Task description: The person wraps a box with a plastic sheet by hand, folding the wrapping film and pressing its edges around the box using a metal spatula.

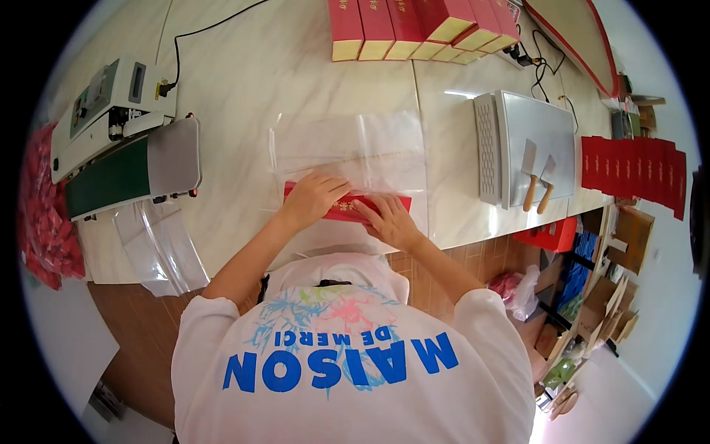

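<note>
A narrow red box [342, 210] with gold lettering lies at the table's near edge, close to my body. My left hand [316, 198] grips its left part from above, fingers close together at the box's far edge. Over the right part bends my right hand [387, 219], its fingers curved onto the box and its thumb on the near face. Clear plastic film [347, 140] spreads flat on the table beyond the box and meets it near my fingers. My hands hide part of the box, and how the film passes around it cannot be told.
Several red boxes [407, 33] stand at the back. On the right, a metal plate device [510, 148] carries two wooden-handled spatulas [529, 174], beside red flat packs [634, 170]. A sealing machine with a green belt [111, 174] and clear bags [166, 248] are on the left.
</note>
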{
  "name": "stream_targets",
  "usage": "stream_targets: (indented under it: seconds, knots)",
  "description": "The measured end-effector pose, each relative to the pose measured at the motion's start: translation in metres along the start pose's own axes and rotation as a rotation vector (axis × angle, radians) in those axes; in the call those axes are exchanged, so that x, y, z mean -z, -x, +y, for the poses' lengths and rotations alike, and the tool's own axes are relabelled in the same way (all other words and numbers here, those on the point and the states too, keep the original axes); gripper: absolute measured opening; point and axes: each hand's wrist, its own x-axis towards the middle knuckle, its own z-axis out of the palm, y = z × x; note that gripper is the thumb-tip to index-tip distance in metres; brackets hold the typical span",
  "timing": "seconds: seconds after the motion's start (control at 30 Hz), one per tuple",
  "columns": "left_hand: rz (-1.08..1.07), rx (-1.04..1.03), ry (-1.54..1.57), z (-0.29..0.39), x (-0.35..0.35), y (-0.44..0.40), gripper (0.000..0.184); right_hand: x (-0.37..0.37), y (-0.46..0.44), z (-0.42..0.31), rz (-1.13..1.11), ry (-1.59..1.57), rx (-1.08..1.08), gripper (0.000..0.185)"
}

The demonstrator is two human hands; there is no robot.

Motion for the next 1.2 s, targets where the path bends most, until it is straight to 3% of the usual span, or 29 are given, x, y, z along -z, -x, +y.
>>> stream_targets:
  seconds: [0.13, 0.23, 0.37, 0.47, 0.53, 0.63, 0.77, 1.03, 1.07, 1.2]
  knots:
    - [-0.009, -0.023, 0.007, 0.005, -0.002, 0.006, 0.032, -0.01, 0.01, -0.014, 0.222, 0.275, 0.078, 0.072]
    - [-0.018, -0.046, 0.028, 0.008, -0.001, 0.007, 0.031, -0.009, 0.003, -0.022, 0.217, 0.398, 0.0, 0.066]
    - [-0.035, -0.064, 0.012, 0.013, -0.005, 0.014, 0.031, -0.004, 0.001, -0.026, 0.134, 0.298, -0.144, 0.063]
    - [-0.091, -0.039, -0.067, 0.021, -0.011, 0.027, 0.04, -0.007, 0.007, -0.024, 0.142, 0.26, -0.165, 0.066]
    - [-0.111, -0.017, -0.098, 0.03, -0.008, 0.036, 0.061, -0.004, 0.008, -0.028, 0.147, 0.234, -0.183, 0.057]
    - [-0.15, 0.043, -0.094, 0.032, -0.01, 0.049, 0.076, -0.004, 0.012, -0.032, 0.194, 0.216, -0.242, 0.058]
    - [-0.192, 0.138, -0.187, 0.021, -0.004, 0.059, 0.077, -0.017, 0.023, -0.03, 0.227, 0.228, -0.287, 0.057]
    - [-0.011, 0.042, -0.282, -0.051, 0.059, 0.06, 0.057, -0.023, 0.026, -0.028, 0.282, 0.205, -0.315, 0.057]
    - [0.017, 0.023, -0.285, -0.054, 0.065, 0.058, 0.039, -0.022, 0.025, -0.028, 0.284, 0.209, -0.313, 0.056]
    - [0.047, -0.01, -0.232, -0.073, 0.067, 0.069, 0.022, -0.023, 0.024, -0.028, 0.305, 0.244, -0.298, 0.052]
